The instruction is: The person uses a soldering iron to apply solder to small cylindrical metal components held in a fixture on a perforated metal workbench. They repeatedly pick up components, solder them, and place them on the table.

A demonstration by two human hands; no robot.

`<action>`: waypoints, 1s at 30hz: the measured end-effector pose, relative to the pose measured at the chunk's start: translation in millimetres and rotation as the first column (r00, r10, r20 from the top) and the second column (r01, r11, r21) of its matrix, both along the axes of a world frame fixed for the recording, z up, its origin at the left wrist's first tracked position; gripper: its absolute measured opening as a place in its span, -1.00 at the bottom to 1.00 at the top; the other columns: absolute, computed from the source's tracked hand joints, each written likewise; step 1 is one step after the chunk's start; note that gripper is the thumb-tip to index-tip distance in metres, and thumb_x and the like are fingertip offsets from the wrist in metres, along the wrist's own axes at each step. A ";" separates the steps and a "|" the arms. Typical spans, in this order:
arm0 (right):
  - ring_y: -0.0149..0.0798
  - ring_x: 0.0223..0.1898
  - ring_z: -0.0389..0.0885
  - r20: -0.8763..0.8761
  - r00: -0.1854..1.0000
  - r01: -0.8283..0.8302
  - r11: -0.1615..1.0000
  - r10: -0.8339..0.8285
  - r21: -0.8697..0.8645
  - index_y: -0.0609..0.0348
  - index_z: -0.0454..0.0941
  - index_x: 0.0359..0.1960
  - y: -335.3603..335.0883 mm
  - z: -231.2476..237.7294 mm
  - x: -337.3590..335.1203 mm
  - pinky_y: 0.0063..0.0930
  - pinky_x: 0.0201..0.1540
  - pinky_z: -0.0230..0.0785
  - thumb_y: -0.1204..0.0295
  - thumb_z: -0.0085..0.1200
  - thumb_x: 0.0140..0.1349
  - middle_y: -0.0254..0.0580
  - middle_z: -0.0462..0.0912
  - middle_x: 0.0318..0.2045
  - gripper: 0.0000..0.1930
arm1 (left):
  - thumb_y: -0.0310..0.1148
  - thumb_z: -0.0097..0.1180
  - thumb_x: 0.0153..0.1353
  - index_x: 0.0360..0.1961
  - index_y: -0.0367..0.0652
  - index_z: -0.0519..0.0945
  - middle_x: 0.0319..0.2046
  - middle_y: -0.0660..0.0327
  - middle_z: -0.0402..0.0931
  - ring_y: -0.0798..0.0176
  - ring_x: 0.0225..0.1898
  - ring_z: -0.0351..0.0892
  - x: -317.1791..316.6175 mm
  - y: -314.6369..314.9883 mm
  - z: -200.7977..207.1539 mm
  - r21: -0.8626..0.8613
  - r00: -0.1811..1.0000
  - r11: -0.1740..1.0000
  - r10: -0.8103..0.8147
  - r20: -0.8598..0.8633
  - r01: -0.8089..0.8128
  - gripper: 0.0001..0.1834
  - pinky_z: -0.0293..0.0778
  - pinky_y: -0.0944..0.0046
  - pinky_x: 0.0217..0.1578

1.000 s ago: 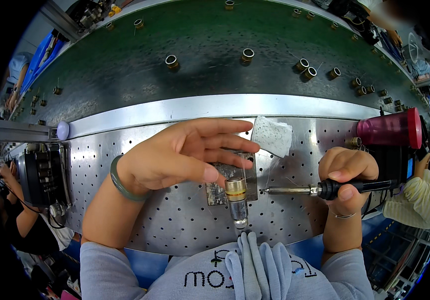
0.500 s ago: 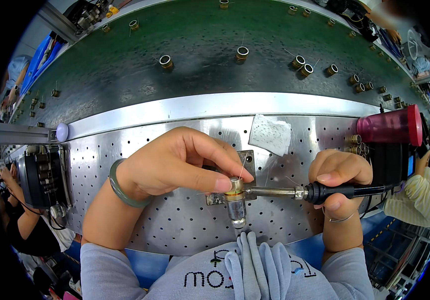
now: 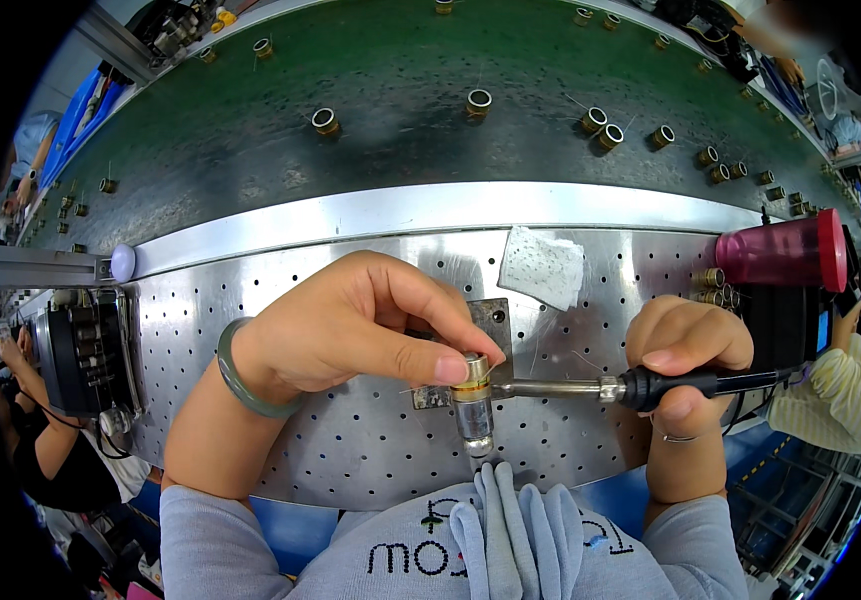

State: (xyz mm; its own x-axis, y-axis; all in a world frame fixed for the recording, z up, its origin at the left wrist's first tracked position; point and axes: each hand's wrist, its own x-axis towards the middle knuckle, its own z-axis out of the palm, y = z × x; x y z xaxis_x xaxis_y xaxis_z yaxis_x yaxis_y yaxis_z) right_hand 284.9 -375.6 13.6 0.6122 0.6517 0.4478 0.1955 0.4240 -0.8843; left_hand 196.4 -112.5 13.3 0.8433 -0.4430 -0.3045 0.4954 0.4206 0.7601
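Observation:
My left hand (image 3: 350, 335), a green bangle at its wrist, pinches a small wire-wound coil (image 3: 471, 380) between thumb and forefinger. The coil sits at the top of an upright, shiny metal post (image 3: 474, 420). In my right hand (image 3: 690, 360) is a soldering iron (image 3: 560, 389), gripped by its black handle. Its metal shaft points left, and the tip lies right beside the coil; whether it touches cannot be made out. A thin wire sticks out from the coil toward the right. Behind the post, a flat metal block (image 3: 495, 318) is partly hidden by my fingers.
A white pad (image 3: 542, 268) lies on the perforated metal table (image 3: 350, 460). Several coils (image 3: 713, 288) stand near a pink cup (image 3: 780, 252) at the right. Beyond a metal rail (image 3: 430, 208), a green belt (image 3: 390, 60) carries more coils. People work at both sides.
My right hand has shifted slightly right, drawing the iron back a little. The fine wire that stood up from the coil now leans right. Coils on the belt have moved slightly left.

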 end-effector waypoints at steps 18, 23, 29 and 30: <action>-0.35 -0.71 0.41 0.018 0.996 -0.085 0.996 0.085 0.015 0.41 0.55 -0.27 4.8 -1.6 2.7 -0.55 -0.63 0.17 0.67 0.28 -0.13 -0.18 0.52 -0.66 -0.69 | -0.52 0.30 -0.08 -0.22 -0.43 0.63 -0.41 0.12 0.54 0.37 -0.39 0.46 0.4 0.3 1.3 0.022 1.000 1.000 -0.008 -0.017 0.008 -0.67 0.36 0.47 -0.34; -0.34 -0.69 0.43 0.019 0.997 -0.080 0.996 0.079 0.025 0.41 0.56 -0.27 6.1 -1.4 2.6 -0.55 -0.61 0.18 0.65 0.30 -0.14 -0.17 0.54 -0.65 -0.68 | -0.58 0.30 -0.09 -0.20 -0.45 0.61 -0.37 0.09 0.54 0.35 -0.36 0.49 -1.1 -0.4 -2.1 -0.016 0.999 1.000 0.005 0.038 -0.004 -0.65 0.40 0.46 -0.31; -0.33 -0.67 0.45 -0.003 0.998 -0.064 0.998 0.065 0.009 0.41 0.57 -0.27 2.9 -1.7 2.4 -0.54 -0.57 0.22 0.63 0.32 -0.16 -0.16 0.55 -0.64 -0.67 | -0.61 0.28 -0.08 -0.20 -0.45 0.61 -0.37 0.10 0.54 0.34 -0.36 0.51 -0.8 -0.3 -0.4 0.017 1.000 1.000 0.001 0.031 -0.001 -0.66 0.42 0.45 -0.29; -0.33 -0.67 0.45 -0.015 0.998 -0.064 0.998 0.064 0.007 0.41 0.57 -0.29 3.3 -1.2 1.3 -0.54 -0.56 0.23 0.63 0.33 -0.17 -0.16 0.55 -0.63 -0.67 | -0.61 0.28 -0.08 -0.20 -0.45 0.61 -0.37 0.10 0.54 0.35 -0.36 0.51 -0.8 -0.3 -0.2 0.020 1.000 1.000 0.000 0.029 0.000 -0.66 0.42 0.45 -0.29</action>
